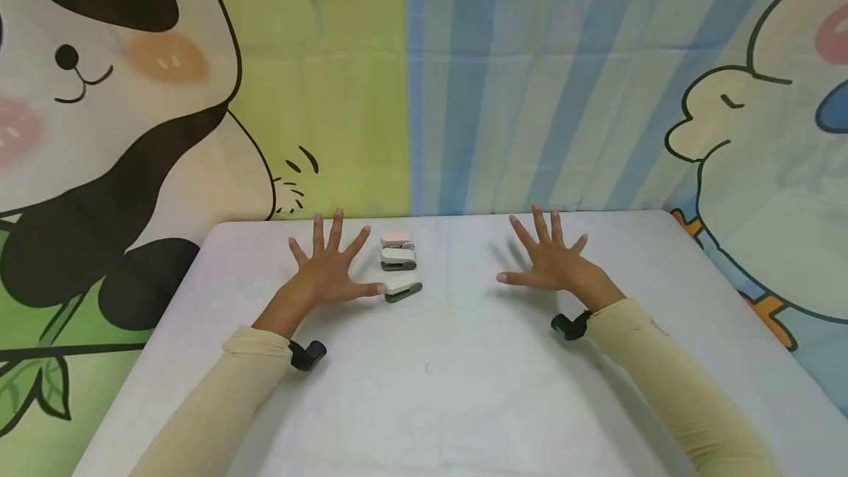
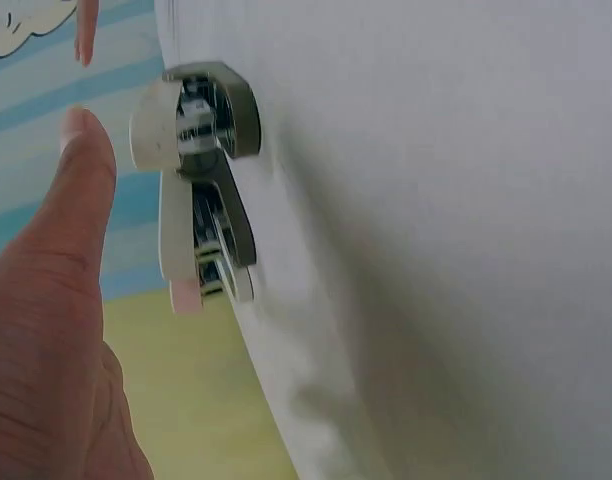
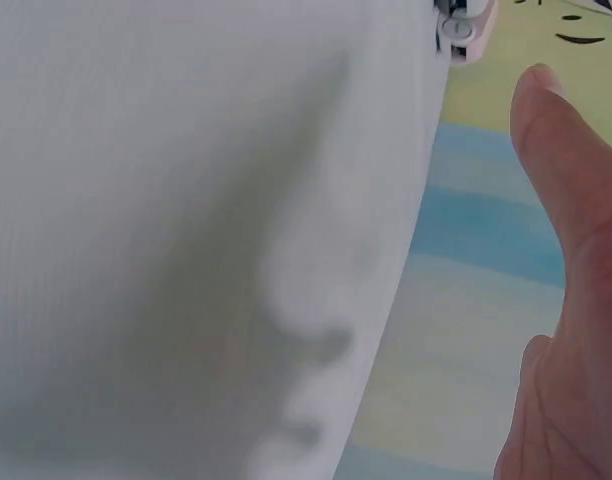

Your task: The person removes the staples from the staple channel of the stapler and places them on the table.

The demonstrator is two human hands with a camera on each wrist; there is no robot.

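Head: middle stapler (image 1: 398,256), on the counter (image 1: 437,374). Pink stapler (image 1: 395,238), just behind it; front stapler (image 1: 403,288), just before it. My left grip (image 1: 324,276), left of it, spread wide, holding nothing; my right grip (image 1: 555,268), well right of it, likewise. Left wrist: middle stapler between the others. Right wrist: pink stapler, partly cropped; right grip bare.

Pink stapler (image 2: 186,297) partly hidden behind white stapler (image 2: 176,228), left wrist view.
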